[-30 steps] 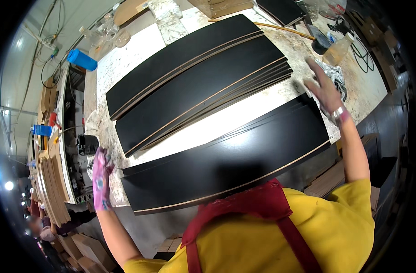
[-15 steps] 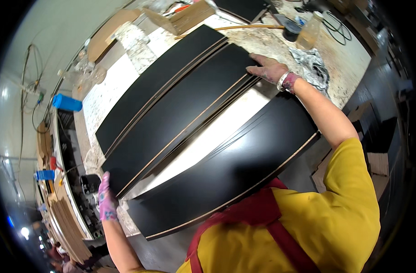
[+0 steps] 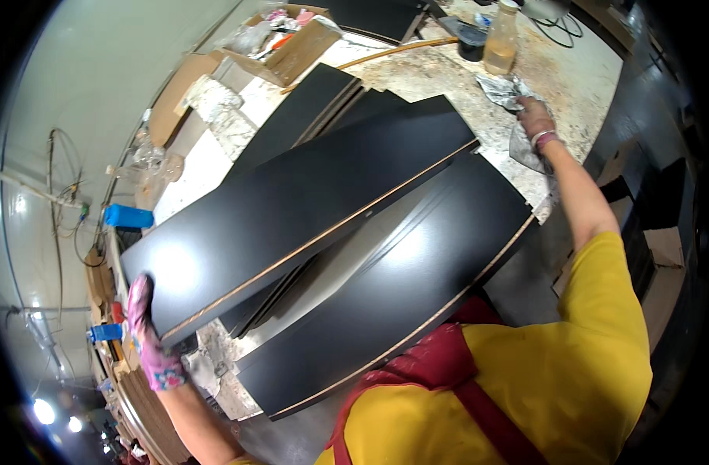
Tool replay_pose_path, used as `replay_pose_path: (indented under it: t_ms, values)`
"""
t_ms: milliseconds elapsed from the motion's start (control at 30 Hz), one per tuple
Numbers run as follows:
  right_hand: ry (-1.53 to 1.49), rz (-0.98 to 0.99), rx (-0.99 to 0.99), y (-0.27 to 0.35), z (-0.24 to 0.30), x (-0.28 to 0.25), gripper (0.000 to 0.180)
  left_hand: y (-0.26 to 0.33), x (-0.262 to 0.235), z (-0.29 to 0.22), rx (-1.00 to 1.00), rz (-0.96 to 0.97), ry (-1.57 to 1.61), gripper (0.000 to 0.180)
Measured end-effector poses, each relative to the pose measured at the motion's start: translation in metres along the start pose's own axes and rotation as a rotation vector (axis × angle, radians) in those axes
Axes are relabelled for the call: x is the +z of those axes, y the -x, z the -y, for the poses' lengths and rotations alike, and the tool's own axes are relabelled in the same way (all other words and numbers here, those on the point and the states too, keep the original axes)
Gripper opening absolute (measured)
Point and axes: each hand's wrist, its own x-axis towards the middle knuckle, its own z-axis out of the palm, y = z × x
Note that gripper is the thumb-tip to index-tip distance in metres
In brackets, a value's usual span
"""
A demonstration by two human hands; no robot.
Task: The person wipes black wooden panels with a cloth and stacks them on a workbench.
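Note:
My left hand (image 3: 154, 341), in a pink floral glove, grips the left end of a long black board (image 3: 300, 205) with a bare brown edge. The fingers under it are hidden. This board lies aslant over a stack of similar black boards (image 3: 273, 139), its left end jutting past them. At the right of the worktable, my right hand (image 3: 536, 120), also gloved, closes on a crumpled grey rag (image 3: 497, 90). Nearest my body another black board (image 3: 416, 298) lies on its own, its brown edge toward me.
A bottle of yellowish liquid (image 3: 500, 43) and a dark cup (image 3: 471, 45) stand on the stained worktable (image 3: 583, 101). An open cardboard box (image 3: 304, 54) holds odds and ends at the back. A blue container (image 3: 129, 216) is at the left edge, and cartons (image 3: 664, 248) stand on the right.
The top black board has swung out of line with the stack, its left end moving left and toward me. My right hand has left the boards and taken hold of the rag.

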Motion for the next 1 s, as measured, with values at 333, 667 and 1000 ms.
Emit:
replay_pose_path:
  t_ms: [333,667,1000]
  values:
    - [-0.835,-0.487,-1.464,0.137,0.425,-0.141,0.046,-0.043,0.019,-0.061,-0.266,0.271,0.68,0.038]
    - [-0.248,0.158,-0.368,0.026,0.211,0.002,0.05,-0.025,0.016,0.02,-0.052,-0.012,0.475,0.044]
    - [-0.769,-0.193,-1.194,0.083,0.366,-0.103,0.036,-0.016,0.006,0.004,0.177,0.0,0.201,0.065]
